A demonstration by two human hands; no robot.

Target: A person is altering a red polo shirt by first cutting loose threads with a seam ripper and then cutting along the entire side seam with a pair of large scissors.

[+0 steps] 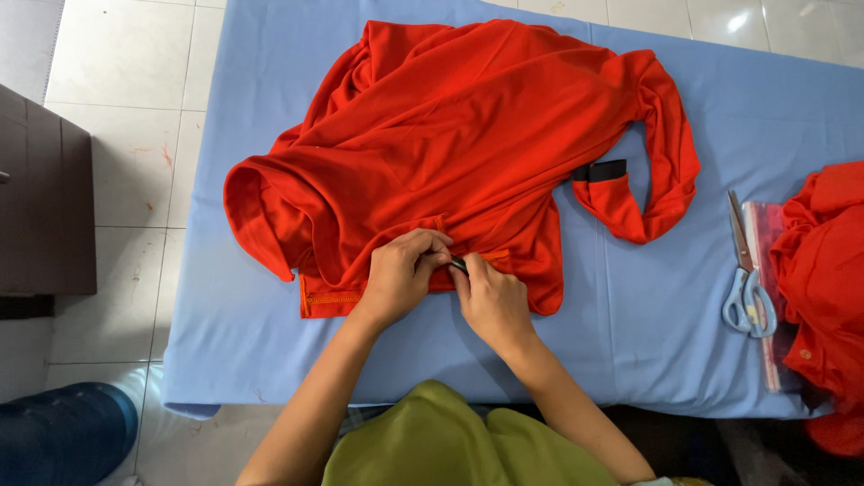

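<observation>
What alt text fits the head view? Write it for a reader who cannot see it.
Two hands, left hand and right hand, pinch a small dark object at the hem of a red garment on a blue-covered table; scissors lie to the right.

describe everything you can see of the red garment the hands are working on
The red garment is a long-sleeved top of smooth, thin-looking knit, lying crumpled and spread on the blue cloth that covers the table. One sleeve curls to the right and ends in a black cuff band; orange stitching runs along the lower hem. The left hand and right hand pinch the fabric at its near edge, with a small dark object between the fingers. Nothing else touches it.
</observation>
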